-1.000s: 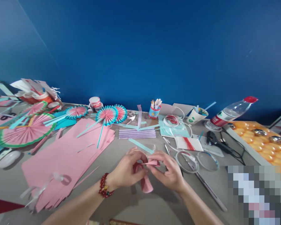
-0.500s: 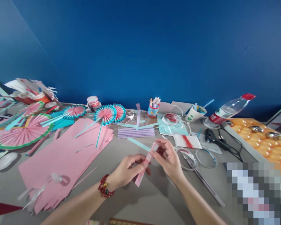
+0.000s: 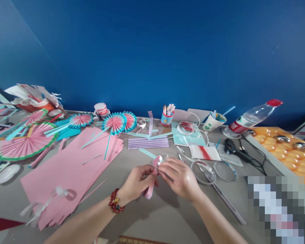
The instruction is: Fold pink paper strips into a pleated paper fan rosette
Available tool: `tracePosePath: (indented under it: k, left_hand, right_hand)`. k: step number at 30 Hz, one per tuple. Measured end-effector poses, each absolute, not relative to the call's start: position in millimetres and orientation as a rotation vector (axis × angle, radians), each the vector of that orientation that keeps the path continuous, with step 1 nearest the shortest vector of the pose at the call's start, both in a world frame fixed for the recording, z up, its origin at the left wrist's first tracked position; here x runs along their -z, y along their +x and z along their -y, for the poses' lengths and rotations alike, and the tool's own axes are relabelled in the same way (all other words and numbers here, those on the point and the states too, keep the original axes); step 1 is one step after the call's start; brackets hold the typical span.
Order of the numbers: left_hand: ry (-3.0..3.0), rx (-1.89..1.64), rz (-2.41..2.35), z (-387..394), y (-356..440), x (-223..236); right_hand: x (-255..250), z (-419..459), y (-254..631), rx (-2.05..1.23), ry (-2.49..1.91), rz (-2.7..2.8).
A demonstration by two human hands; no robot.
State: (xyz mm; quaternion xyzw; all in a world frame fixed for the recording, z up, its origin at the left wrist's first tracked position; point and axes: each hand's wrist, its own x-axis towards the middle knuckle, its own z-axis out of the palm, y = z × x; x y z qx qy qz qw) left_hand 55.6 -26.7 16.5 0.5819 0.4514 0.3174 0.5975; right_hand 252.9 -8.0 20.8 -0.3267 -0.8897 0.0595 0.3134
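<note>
My left hand [image 3: 137, 183] is closed round a narrow, pleated pink paper [image 3: 149, 191], thumb on top, holding it at a slant above the table. The paper's upper end fans slightly into folds. At that end a small white strip [image 3: 159, 159] stands up, resembling tape. My right hand [image 3: 179, 177] is closed beside it, its fingertips pinching at the paper's upper edge by the white strip. The exact grip is partly hidden by the fingers. Just beyond lie a light blue paper strip [image 3: 146, 153] and a pleated lilac paper [image 3: 147, 143].
Pink sheets [image 3: 68, 166] lie left, near paper fans [image 3: 114, 123]. A pen cup [image 3: 167, 118], a paper cup [image 3: 213, 122] and a bottle [image 3: 249, 118] stand along the blue wall. Right of my hands are tape rolls [image 3: 202, 172], scissors-like metal tool [image 3: 226, 200] and a black corded tool [image 3: 237, 152].
The pink paper has turned more upright and its upper end now shows its folds. My right hand has rolled over, back upward, with its fingertips at the white strip.
</note>
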Motion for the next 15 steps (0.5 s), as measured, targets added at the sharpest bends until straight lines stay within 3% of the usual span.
tracePosePath:
  k: [15]
  left_hand:
    - [1.523, -0.719, -1.125, 29.0, 55.6, -12.4]
  right_hand:
    - [-19.5, 9.9, 250.5, -0.173, -0.877, 2.347]
